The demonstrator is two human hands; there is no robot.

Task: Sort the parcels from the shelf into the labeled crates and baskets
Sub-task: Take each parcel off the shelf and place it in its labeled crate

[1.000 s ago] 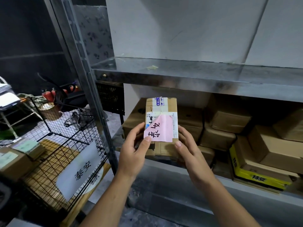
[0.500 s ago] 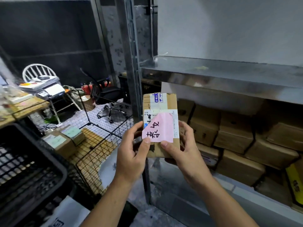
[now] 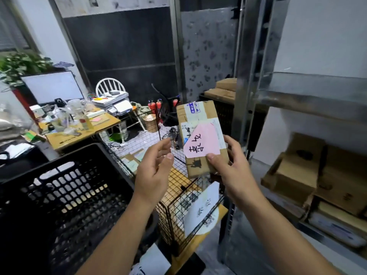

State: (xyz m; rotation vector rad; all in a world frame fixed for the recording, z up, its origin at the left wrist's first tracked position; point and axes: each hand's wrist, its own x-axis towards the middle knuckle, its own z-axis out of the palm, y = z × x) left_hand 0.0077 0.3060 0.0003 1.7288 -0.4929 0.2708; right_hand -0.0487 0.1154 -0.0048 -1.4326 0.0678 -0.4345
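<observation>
Parcel (image 3: 202, 139) up in the right hand (image 3: 236, 171), thumb pinned on its lower front, fingers wrapped behind. Left hand (image 3: 155, 171) loose and empty just beside it, both over the wire basket (image 3: 172, 215).

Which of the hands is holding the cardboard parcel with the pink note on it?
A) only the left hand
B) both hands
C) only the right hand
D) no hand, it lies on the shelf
C: the right hand grips the lower end of the cardboard parcel, its thumb at the pink note, while the left hand is open beside the parcel and apart from it.
</observation>
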